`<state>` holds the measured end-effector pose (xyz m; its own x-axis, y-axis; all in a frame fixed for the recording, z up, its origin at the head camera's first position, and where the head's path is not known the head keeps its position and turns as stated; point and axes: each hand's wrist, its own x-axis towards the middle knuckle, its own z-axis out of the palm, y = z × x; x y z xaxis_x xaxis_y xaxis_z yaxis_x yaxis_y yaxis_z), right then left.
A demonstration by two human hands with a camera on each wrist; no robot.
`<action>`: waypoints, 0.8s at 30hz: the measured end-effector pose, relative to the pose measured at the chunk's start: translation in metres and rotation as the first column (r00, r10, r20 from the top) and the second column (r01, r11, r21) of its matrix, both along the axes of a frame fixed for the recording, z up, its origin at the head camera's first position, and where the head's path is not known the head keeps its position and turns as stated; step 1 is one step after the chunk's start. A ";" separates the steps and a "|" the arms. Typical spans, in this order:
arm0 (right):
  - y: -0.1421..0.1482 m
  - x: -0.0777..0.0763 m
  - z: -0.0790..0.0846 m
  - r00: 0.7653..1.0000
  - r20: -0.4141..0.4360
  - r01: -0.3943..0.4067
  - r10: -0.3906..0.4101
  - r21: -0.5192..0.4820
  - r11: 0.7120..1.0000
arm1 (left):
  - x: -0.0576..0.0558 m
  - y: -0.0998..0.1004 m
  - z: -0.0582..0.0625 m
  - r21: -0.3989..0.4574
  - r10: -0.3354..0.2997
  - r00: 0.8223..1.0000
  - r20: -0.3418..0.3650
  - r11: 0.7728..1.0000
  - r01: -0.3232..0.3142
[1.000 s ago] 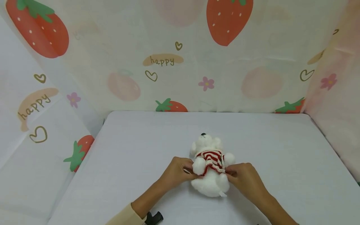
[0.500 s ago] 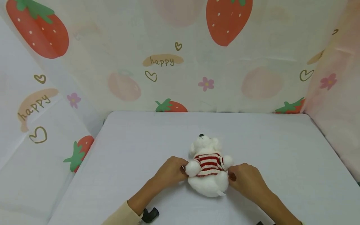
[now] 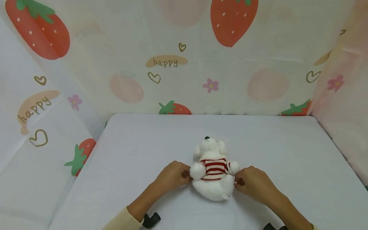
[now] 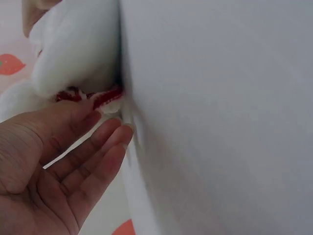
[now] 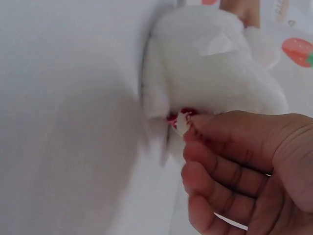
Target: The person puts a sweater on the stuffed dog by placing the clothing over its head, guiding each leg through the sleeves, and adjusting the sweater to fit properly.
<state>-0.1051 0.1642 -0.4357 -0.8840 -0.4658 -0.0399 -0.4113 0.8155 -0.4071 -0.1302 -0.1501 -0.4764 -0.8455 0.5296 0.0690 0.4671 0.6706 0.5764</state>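
Observation:
A white plush bear lies on its back on the white table, its black nose toward the far side. It wears a red-and-white striped knitted sweater. At the bear's left side in the head view, my left hand pinches the sweater's hem; the left wrist view shows the red edge between thumb and fingers. Opposite it, my right hand pinches the hem on the other side, and a bit of red and cream knit sticks out at its fingertips in the right wrist view.
The white table extends around the bear on every side. Behind it stands a cloth backdrop printed with strawberries, hearts and flowers. Black wrist-worn devices show under the forearms.
Both hands have moved apart, outward from the bear's body. The bunched sweater now lies flatter and straighter across its belly, and the bear has turned slightly.

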 end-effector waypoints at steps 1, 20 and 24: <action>0.001 0.000 0.001 0.999 0.036 -0.019 0.020 -0.037 0.999 | 0.000 0.000 0.000 0.032 -0.016 0.999 0.033 0.999 0.015; -0.004 -0.018 0.008 1.000 -0.002 0.001 -0.003 -0.451 0.892 | 0.004 0.003 0.011 0.295 -0.082 0.969 0.234 0.956 0.009; -0.010 -0.019 0.004 0.998 -0.026 0.041 -0.058 -0.445 0.895 | 0.004 0.005 0.013 0.296 -0.079 0.966 0.247 0.955 0.003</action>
